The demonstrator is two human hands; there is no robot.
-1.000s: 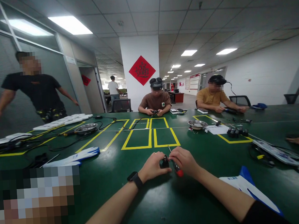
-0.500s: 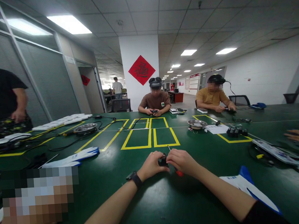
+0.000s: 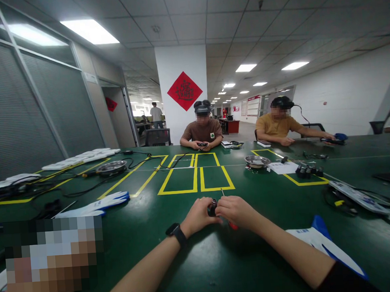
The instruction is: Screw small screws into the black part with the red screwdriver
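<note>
My left hand (image 3: 198,216) curls its thumb and fingers around a small black cylindrical part (image 3: 213,206) with a metal ring at its upper end. My right hand (image 3: 237,210) is closed close beside it, its fingertips at the part's right side. Held in the right hand is a screwdriver (image 3: 233,225) with a red handle below the palm; its thin metal shaft pokes out above the fingers. The fingers hide most of the part and the middle of the screwdriver. Both hands are just above the green table (image 3: 197,270).
White-and-blue work gloves (image 3: 325,243) lie right of my forearm, another glove (image 3: 95,205) to the left. Another person's blurred-out hand is at lower left. Metal bowls (image 3: 257,161), a power strip (image 3: 359,195), black parts (image 3: 308,170) and cables lie farther off. Two people sit opposite.
My hands stay almost in place, the right shifting slightly left. The person opposite on the right has stretched an arm outward. The standing person at left and the hand at far right are gone from view.
</note>
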